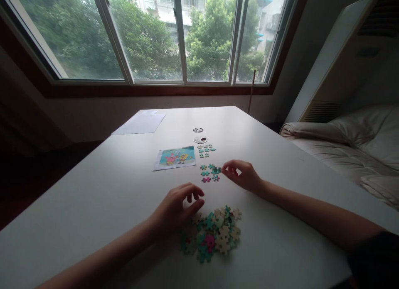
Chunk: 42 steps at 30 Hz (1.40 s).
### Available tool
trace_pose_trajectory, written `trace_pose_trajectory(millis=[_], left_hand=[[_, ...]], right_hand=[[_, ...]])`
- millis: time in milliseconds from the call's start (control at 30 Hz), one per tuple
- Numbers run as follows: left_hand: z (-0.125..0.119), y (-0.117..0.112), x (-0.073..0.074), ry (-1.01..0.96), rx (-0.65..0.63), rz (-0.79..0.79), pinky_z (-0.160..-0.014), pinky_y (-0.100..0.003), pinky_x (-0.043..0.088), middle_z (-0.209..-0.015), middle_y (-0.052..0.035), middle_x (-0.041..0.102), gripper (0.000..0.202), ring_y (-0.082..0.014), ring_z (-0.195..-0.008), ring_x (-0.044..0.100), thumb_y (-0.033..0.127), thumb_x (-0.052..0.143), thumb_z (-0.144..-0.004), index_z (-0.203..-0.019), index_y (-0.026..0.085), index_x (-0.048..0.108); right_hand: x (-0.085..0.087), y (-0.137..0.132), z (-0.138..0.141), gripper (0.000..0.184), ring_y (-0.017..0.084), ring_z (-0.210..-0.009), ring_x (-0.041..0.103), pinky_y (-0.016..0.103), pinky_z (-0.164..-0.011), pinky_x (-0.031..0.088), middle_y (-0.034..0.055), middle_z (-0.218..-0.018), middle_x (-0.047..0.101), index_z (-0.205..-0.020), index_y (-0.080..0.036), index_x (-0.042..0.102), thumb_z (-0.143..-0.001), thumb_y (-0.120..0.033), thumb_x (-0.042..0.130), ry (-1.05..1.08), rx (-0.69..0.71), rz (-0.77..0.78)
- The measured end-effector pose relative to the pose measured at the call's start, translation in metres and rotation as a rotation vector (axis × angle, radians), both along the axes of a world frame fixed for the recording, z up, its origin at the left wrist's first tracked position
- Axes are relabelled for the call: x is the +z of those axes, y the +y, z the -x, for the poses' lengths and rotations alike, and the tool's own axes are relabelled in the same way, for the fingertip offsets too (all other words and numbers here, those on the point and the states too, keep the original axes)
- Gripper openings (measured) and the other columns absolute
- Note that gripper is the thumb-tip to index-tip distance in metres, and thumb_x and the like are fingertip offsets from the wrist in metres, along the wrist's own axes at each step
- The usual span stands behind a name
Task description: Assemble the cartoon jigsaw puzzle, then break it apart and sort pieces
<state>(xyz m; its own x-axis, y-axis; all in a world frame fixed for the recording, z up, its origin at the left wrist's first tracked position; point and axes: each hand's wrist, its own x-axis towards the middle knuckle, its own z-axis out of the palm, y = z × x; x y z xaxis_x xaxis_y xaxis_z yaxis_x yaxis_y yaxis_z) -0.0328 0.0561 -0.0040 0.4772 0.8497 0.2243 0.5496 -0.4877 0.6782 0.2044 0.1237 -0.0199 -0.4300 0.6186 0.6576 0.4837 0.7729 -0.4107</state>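
My right hand pinches a teal jigsaw puzzle piece between thumb and fingertips, at the right edge of a small group of laid-out pieces. With fingers curved and a gap between thumb and forefinger, my left hand hovers by the loose pile of puzzle pieces; nothing shows in its fingers. The pile mixes teal, cream and pink pieces, some overlapping. Farther off lies another group of teal pieces in short rows. A picture sheet with cartoon figures lies left of both groups.
Two round flat items lie beyond the pieces on the white table. White paper rests at the far left corner. A pale couch stands to the right, and a thin stick leans near the window.
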Motion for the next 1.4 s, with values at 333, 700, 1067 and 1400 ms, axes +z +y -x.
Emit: trace_pose_trajectory(millis=[333,700,1067,1400], left_hand=[[0.001,-0.006,-0.005,0.099,-0.142,-0.041,-0.068,-0.027,0.043,-0.084,-0.0045,0.058,0.016,-0.0145,-0.073,0.053,0.024,0.049,-0.08,-0.089,0.019,0.061],[-0.002,-0.006,-0.002,0.107,-0.154,-0.042,-0.068,-0.026,0.043,-0.079,-0.005,0.058,0.017,-0.015,-0.073,0.054,0.025,0.048,-0.08,-0.082,0.017,0.063],[-0.002,-0.008,-0.004,0.084,-0.163,-0.031,-0.067,-0.027,0.043,-0.078,-0.0046,0.058,0.016,-0.0151,-0.072,0.054,0.023,0.049,-0.08,-0.084,0.018,0.063],[-0.008,-0.018,0.0,0.201,-0.211,-0.032,-0.072,-0.03,0.044,-0.087,-0.0065,0.06,0.021,-0.0193,-0.081,0.052,0.03,0.06,-0.074,-0.092,0.02,0.063]], right_hand=[[-0.001,0.014,-0.016,0.015,0.007,-0.052,0.048,0.02,-0.053,0.041,-0.0002,-0.061,0.057,-0.079,-0.017,0.061,-0.08,-0.029,0.053,0.0,-0.029,0.068],[-0.006,0.034,-0.028,0.016,0.007,-0.055,0.043,0.019,-0.052,0.037,-0.0006,-0.065,0.054,-0.077,-0.015,0.063,-0.073,-0.03,0.057,-0.196,-0.005,0.416],[-0.004,0.036,-0.029,0.02,0.007,-0.054,0.043,0.019,-0.052,0.035,-0.001,-0.062,0.053,-0.077,-0.014,0.064,-0.073,-0.033,0.057,-0.206,-0.028,0.438],[-0.005,0.035,-0.03,0.017,0.007,-0.054,0.043,0.02,-0.054,0.035,-0.0023,-0.061,0.052,-0.078,-0.015,0.064,-0.072,-0.029,0.056,-0.207,-0.061,0.449]])
